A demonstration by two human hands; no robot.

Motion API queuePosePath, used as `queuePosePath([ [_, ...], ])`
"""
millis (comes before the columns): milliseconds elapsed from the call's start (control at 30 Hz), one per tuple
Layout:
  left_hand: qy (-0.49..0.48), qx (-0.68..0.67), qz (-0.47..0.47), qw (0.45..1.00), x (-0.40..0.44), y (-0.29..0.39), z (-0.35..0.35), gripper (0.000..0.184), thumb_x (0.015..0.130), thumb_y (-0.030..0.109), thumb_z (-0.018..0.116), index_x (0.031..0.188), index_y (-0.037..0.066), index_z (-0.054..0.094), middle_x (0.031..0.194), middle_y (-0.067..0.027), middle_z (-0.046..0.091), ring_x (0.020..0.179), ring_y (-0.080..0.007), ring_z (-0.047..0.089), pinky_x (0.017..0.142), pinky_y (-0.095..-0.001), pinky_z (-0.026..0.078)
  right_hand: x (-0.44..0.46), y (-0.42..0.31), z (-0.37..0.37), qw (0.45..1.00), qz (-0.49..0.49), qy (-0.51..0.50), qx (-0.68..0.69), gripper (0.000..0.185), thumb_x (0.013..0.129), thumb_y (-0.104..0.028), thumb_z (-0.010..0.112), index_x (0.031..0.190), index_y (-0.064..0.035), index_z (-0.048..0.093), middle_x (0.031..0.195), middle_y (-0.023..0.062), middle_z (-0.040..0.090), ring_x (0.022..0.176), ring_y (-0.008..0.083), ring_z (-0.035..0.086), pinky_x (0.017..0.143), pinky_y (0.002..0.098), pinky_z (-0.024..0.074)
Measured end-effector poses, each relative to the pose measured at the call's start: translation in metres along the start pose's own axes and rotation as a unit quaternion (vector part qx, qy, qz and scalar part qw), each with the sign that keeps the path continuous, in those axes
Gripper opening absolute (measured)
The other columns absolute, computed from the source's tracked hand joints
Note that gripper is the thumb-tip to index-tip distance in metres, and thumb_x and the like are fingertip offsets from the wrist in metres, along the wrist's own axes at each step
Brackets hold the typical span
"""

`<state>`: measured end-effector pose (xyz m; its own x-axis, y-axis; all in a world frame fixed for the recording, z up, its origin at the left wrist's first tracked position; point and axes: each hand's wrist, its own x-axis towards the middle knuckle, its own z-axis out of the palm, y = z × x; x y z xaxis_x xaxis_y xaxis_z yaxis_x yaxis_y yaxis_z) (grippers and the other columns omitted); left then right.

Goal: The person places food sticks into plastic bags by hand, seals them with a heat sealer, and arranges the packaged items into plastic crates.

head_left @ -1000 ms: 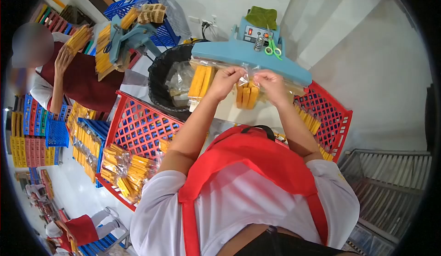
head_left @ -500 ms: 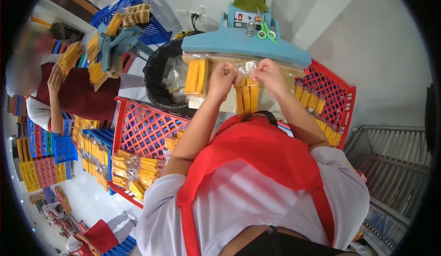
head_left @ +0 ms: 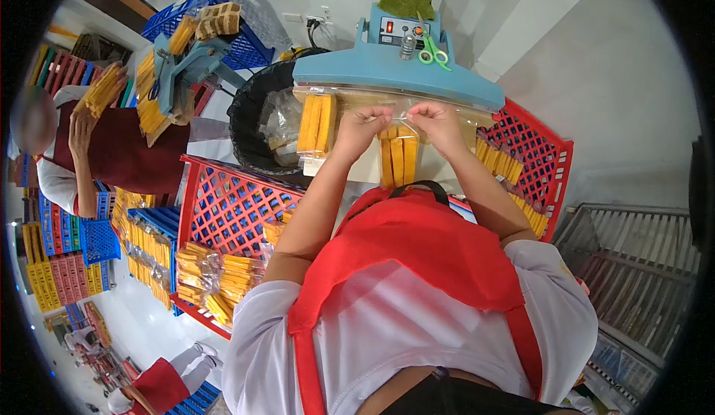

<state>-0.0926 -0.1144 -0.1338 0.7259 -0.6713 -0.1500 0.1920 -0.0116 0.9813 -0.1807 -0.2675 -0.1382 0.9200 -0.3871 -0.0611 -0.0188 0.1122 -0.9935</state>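
Observation:
In front of me a clear plastic bag (head_left: 398,154) holds several yellow-orange sticks, lying on the pale ledge of a blue bag sealer (head_left: 395,69). My left hand (head_left: 363,131) pinches one upper corner of the bag's mouth. The other upper corner sits between the fingertips of my right hand (head_left: 435,123). The plastic is drawn flat between both hands, just below the sealer's bar. To the left of my left hand, a second filled bag (head_left: 316,123) of yellow sticks lies on the same ledge.
Green scissors (head_left: 430,52), a small bottle (head_left: 407,46) and a green cloth (head_left: 406,1) lie on the sealer. A black-lined bin (head_left: 249,106) is at left. Red crates (head_left: 223,210) with filled bags flank me. A co-worker (head_left: 123,147) in a dark red apron holds yellow sticks at left.
My hands have spread the bag's mouth flatter and moved slightly closer to the sealer bar's line. The co-worker at left has shifted a little, still holding sticks.

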Motion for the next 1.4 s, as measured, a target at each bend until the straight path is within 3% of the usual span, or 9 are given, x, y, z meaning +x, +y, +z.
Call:
queuePosePath([
  [133,-0.030,0.124,0.088,0.988,0.003,-0.006,-0.005,0.016,0.077,0.007,0.058,0.092,0.002,0.062,0.083,-0.0021,0.060,0.076,-0.0084,0.053,0.069,-0.0213,0.042,0.002,0.009,-0.004,0.999,-0.011,0.008,-0.039,0.007,0.074,0.001,0.056,0.081,0.0011,0.059,0.075,0.0033,0.059,0.067,0.0068,0.053,0.062,0.0191,0.0421],
  [267,-0.064,0.150,0.080,0.983,0.005,-0.001,-0.010,0.017,0.077,0.007,0.058,0.093,0.003,0.062,0.084,-0.0023,0.061,0.078,-0.0082,0.053,0.071,-0.0214,0.042,0.005,0.011,-0.004,0.999,-0.004,-0.021,-0.034,0.005,0.074,0.001,0.056,0.080,0.0002,0.057,0.075,0.0034,0.058,0.067,0.0072,0.053,0.062,0.0189,0.0421],
  [333,-0.139,0.131,0.036,0.981,0.005,0.002,-0.012,0.018,0.077,0.007,0.059,0.094,0.002,0.062,0.085,-0.0026,0.061,0.079,-0.0077,0.053,0.070,-0.0209,0.042,0.007,0.010,-0.005,0.999,0.012,-0.031,0.003,0.005,0.074,0.002,0.056,0.079,-0.0003,0.056,0.074,0.0035,0.058,0.066,0.0072,0.053,0.061,0.0187,0.0419],
  [667,-0.106,0.124,-0.016,0.986,0.011,-0.016,-0.003,0.021,0.078,0.014,0.058,0.095,0.001,0.061,0.083,-0.0027,0.062,0.077,-0.0070,0.053,0.072,-0.0218,0.042,0.007,0.011,-0.008,0.997,-0.002,-0.012,0.074,0.015,0.074,0.000,0.057,0.082,-0.0040,0.046,0.071,0.0023,0.054,0.063,0.0075,0.051,0.056,0.0200,0.0408],
  [767,-0.102,0.116,0.072,0.985,0.004,-0.007,0.004,0.019,0.078,0.012,0.058,0.094,0.000,0.062,0.082,-0.0016,0.062,0.073,-0.0047,0.053,0.067,-0.0183,0.042,0.006,0.014,-0.013,0.997,0.005,0.007,0.080,0.018,0.074,-0.001,0.057,0.086,-0.0028,0.045,0.074,0.0030,0.055,0.065,0.0076,0.052,0.058,0.0206,0.0413],
  [833,-0.086,0.159,-0.014,0.983,0.001,0.001,0.006,0.019,0.078,0.011,0.058,0.094,0.000,0.062,0.083,-0.0021,0.062,0.075,-0.0052,0.053,0.068,-0.0188,0.042,0.003,0.016,-0.013,0.996,0.012,0.016,0.084,0.020,0.073,-0.001,0.057,0.089,-0.0019,0.045,0.076,0.0037,0.056,0.065,0.0078,0.052,0.058,0.0207,0.0412],
  [1033,-0.097,0.149,0.022,0.984,0.013,-0.013,0.006,0.019,0.077,0.011,0.059,0.093,0.000,0.062,0.083,-0.0021,0.062,0.074,-0.0053,0.053,0.067,-0.0184,0.042,-0.007,0.008,-0.010,0.998,0.027,-0.015,0.052,0.021,0.076,-0.015,0.060,0.090,-0.0007,0.054,0.074,0.0019,0.057,0.067,0.0069,0.050,0.060,0.0200,0.0387],
  [1100,-0.099,0.159,0.016,0.982,0.015,-0.009,0.008,0.019,0.077,0.011,0.060,0.093,0.000,0.062,0.083,-0.0020,0.062,0.074,-0.0053,0.053,0.067,-0.0185,0.042,-0.005,0.019,-0.020,0.988,0.148,-0.053,0.008,0.019,0.076,-0.020,0.061,0.080,-0.0019,0.059,0.072,0.0007,0.056,0.066,0.0067,0.048,0.060,0.0203,0.0371],
  [1400,-0.073,0.159,0.012,0.985,0.022,-0.021,0.014,0.015,0.077,0.008,0.059,0.090,0.000,0.062,0.078,-0.0009,0.061,0.070,-0.0058,0.053,0.066,-0.0192,0.043,-0.008,0.023,-0.023,0.990,0.124,-0.058,0.025,0.021,0.077,-0.019,0.060,0.084,0.0003,0.060,0.079,0.0035,0.059,0.072,0.0087,0.051,0.067,0.0215,0.0384],
])
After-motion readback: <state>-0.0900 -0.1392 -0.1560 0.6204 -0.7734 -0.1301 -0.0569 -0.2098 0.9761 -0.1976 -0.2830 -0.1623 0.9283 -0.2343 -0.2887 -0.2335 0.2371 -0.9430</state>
